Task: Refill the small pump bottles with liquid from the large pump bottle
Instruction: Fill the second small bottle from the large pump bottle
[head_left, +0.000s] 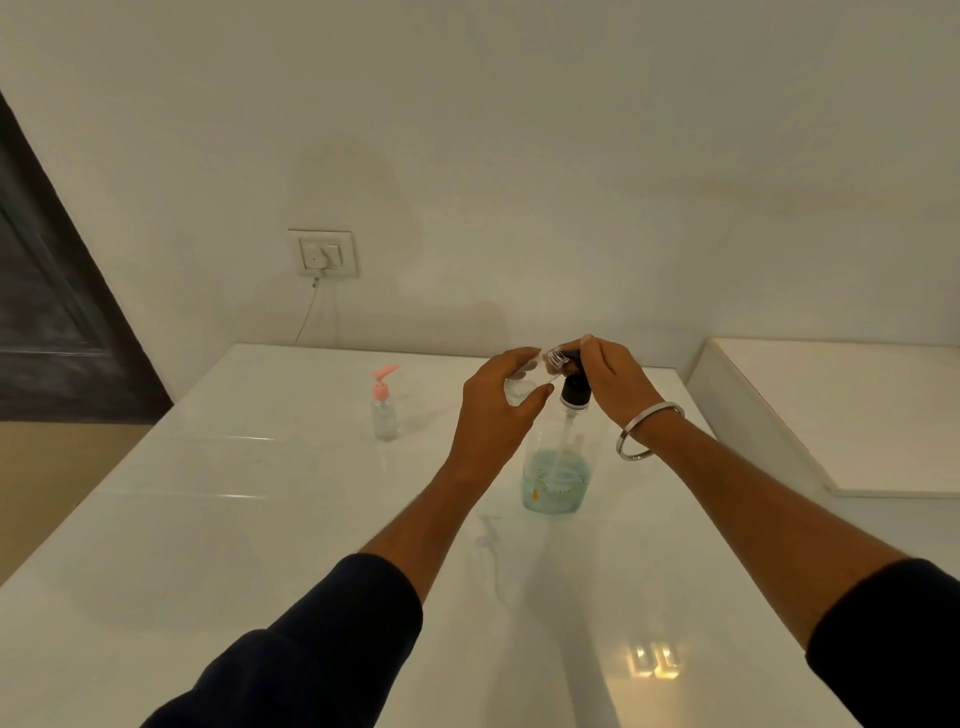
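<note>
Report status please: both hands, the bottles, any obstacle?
Left hand holds small clear bottle, mouth at the black pump. Right hand on pump of big bottle. Pink-pump bottle waits, left. Loose white pump on table, not blocking.

Both forearms reach forward, bare from dark navy sleeves pushed up near the elbows. The left hand (496, 402) is raised, back toward the camera, fingers curled and thumb out to the right. The right hand (608, 376) arches palm-down just beside it, fingertips bent downward; a plain silver metal bangle (647, 431) circles its wrist.
</note>
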